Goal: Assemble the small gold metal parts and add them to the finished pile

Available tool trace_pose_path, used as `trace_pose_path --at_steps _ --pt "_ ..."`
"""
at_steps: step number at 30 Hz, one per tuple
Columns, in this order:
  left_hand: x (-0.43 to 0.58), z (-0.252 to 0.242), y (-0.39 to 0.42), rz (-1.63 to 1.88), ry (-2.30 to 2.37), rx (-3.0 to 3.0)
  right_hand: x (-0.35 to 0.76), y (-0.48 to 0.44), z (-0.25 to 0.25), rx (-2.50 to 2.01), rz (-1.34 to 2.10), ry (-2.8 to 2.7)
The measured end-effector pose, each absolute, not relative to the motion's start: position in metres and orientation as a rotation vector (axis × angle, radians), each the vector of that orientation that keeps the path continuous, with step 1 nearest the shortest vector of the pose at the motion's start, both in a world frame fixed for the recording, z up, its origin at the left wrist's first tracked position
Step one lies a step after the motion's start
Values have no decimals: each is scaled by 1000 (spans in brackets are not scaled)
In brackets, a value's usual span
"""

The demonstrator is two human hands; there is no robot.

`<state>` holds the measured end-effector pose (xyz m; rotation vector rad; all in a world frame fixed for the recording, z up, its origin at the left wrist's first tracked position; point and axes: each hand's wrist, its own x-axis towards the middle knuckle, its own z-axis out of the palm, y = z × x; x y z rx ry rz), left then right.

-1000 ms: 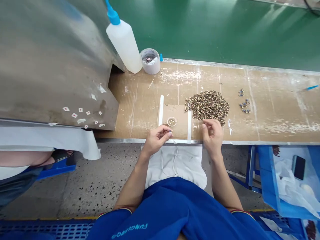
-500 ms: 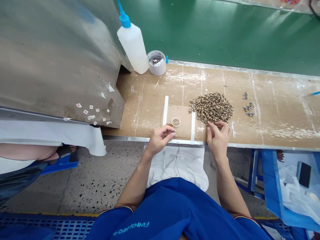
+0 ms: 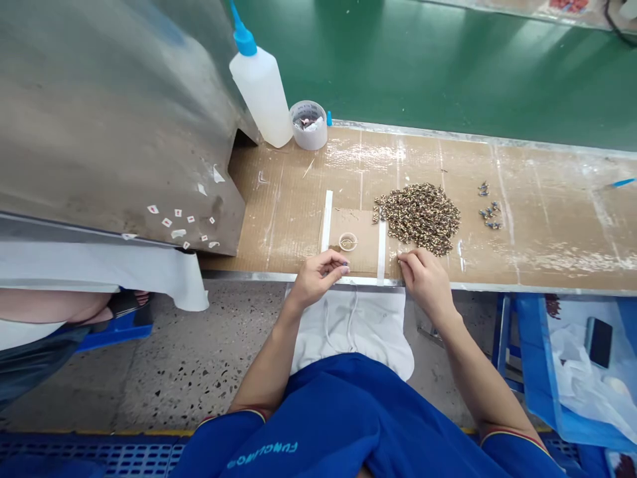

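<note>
My left hand (image 3: 318, 277) is closed in a pinch at the table's front edge, with a tiny bluish piece between thumb and forefinger. Just beyond it, a small clear round cup (image 3: 348, 241) stands on a cardboard square (image 3: 365, 232) taped down at both sides. My right hand (image 3: 424, 275) is also pinched, in front of a heap of small gold and dark metal pieces (image 3: 423, 216). Whatever lies between its fingertips is too small to name. Several similar pieces with blue parts (image 3: 490, 211) lie apart to the right of the heap.
A white squeeze bottle (image 3: 262, 93) with a blue nozzle and a tape-roll cup of scraps (image 3: 309, 133) stand at the back left. A metal housing (image 3: 124, 119) borders the left side. A blue bin (image 3: 537, 372) holds a phone (image 3: 598, 342). Another person's arm shows at far left.
My right hand has drawn back from the heap and moved left toward the taped cardboard square. The left hand stays in its pinch at nearly the same place.
</note>
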<state>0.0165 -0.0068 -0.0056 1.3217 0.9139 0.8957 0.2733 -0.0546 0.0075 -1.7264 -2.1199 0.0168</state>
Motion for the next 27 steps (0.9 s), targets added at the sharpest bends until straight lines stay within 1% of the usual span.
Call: trace_pose_path --at_steps 4,8,11,16,18,22,27 --pt "16 -4 -7 888 936 1380 276 -49 8 -1713 112 -2035" --pt "16 -2 -7 873 957 1492 270 -49 10 -1716 302 -1753" --pt "18 0 -7 857 971 1574 253 -52 11 -1690 520 -1514" --pt "24 2 -9 831 1006 1707 216 -55 8 -1519 962 -1215" --pt "25 3 -9 830 1017 1739 206 -53 5 -1462 1081 -1120" --pt "27 3 -9 831 1037 1770 196 -47 0 -1425 1129 -1022" --pt "28 4 -10 821 1042 1780 193 -46 -4 -1426 1113 -1058"
